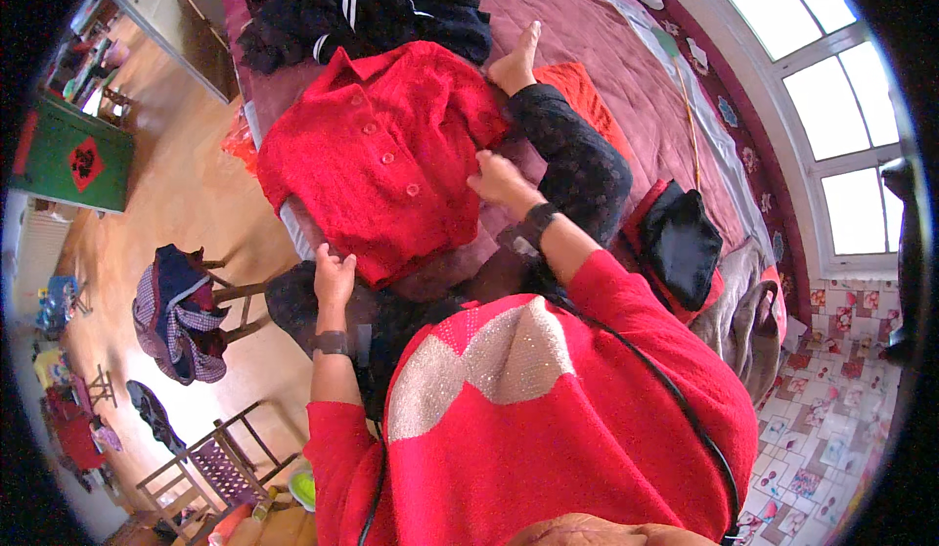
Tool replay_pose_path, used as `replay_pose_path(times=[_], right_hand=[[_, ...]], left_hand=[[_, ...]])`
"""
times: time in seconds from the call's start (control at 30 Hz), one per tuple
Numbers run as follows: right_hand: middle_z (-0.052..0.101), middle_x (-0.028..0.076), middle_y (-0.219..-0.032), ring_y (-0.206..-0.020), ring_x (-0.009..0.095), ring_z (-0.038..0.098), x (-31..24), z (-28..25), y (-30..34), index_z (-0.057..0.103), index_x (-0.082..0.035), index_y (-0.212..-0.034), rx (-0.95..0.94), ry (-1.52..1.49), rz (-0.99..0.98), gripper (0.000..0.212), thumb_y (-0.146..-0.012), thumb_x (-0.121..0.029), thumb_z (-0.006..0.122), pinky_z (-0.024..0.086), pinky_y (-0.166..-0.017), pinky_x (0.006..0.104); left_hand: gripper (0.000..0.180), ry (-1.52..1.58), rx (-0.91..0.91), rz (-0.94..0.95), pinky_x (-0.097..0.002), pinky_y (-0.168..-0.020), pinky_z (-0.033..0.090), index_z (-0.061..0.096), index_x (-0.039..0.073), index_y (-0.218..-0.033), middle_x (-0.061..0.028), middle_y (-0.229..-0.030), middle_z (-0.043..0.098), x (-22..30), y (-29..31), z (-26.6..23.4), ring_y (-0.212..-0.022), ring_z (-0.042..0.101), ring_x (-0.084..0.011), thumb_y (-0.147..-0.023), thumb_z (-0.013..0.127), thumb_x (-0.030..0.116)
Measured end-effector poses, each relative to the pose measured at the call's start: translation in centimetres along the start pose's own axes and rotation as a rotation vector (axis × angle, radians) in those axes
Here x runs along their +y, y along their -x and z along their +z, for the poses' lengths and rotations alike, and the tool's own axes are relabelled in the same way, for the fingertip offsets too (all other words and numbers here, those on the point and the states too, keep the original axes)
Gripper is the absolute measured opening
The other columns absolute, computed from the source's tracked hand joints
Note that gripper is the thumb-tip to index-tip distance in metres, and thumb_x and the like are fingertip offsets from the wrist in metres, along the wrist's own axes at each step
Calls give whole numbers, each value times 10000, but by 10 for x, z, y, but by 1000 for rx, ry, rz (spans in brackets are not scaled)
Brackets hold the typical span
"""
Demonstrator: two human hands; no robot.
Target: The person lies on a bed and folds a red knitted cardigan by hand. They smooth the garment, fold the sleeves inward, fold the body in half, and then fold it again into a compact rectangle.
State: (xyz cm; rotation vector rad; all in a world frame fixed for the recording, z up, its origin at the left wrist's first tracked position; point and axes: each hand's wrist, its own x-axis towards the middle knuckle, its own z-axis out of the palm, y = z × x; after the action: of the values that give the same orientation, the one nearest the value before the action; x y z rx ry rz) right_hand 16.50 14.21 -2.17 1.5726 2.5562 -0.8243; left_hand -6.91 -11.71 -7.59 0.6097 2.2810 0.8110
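Shirt (333, 174): red; buttons (387, 159) red; ahead of left hand (335, 274), left of right hand (504, 183). Garment pile (391, 20): black, white stripes; beyond both hands. Bed cover (626, 49): dusty pink; beyond right hand. Cloth (587, 106): orange; ahead-right of right hand. Draped clothes (181, 316): navy, checked; left of left hand. Cabinet (54, 150): green, red diamond (86, 162); farther left.

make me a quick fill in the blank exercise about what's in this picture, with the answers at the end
1. The buttoned shirt spread out before the person is coloured ____.
2. The pile of dark clothes beyond the shirt bears stripes that are ____.
3. The window is on the person's ____ side.
4. A dark band is worn around each ____, just behind the left hand and the right hand.

Missing words: red; white; right; wrist.
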Motion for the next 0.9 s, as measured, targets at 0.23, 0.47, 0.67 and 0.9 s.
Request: replay_pose_path(times=[0.23, 0.47, 0.67, 0.9], right_hand=[[659, 269, -996, -980, 437, 635, 9, 66, -4, 605, 10, -1032, 58, -97, 152, 341, -755, -180, 659, 517, -852, 475], [676, 244, -945, -960, 385, 657, 36, 16, -8, 666, -18, -965, 512, -377, 259, 269, -730, -138, 615, 507, -811, 439], [674, 246, -937, -922, 394, 656, 37, 7, -1, 661, -18, -949, 638, -295, 251, 245, -730, -116, 614, 516, -809, 434], [705, 163, -1050, -987, 319, 682, 35, 9, 24, 750, -135, -962, -218, 517, 48, 218, -841, -221, 590, 557, -793, 442]], left_hand=[[589, -428, 0, -67, -502, -919, 469, 415, 43, -1270, -265, -1114, 642, 17, -4, 11, -1083, 605, -417, -794, 646, 300], [327, -580, -120, 40, -492, -899, 485, 575, 46, -1078, -226, -1137, 647, 22, -7, 9, -1076, 608, -412, -806, 551, 225], [340, -703, -185, 19, -483, -915, 488, 609, 64, -1104, -212, -1144, 650, 29, -3, 7, -1085, 610, -395, -801, 553, 209], [358, -785, -277, 110, -498, -924, 480, 621, 66, -1092, -244, -1120, 648, 34, 4, -1, -1079, 609, -408, -777, 573, 229]])
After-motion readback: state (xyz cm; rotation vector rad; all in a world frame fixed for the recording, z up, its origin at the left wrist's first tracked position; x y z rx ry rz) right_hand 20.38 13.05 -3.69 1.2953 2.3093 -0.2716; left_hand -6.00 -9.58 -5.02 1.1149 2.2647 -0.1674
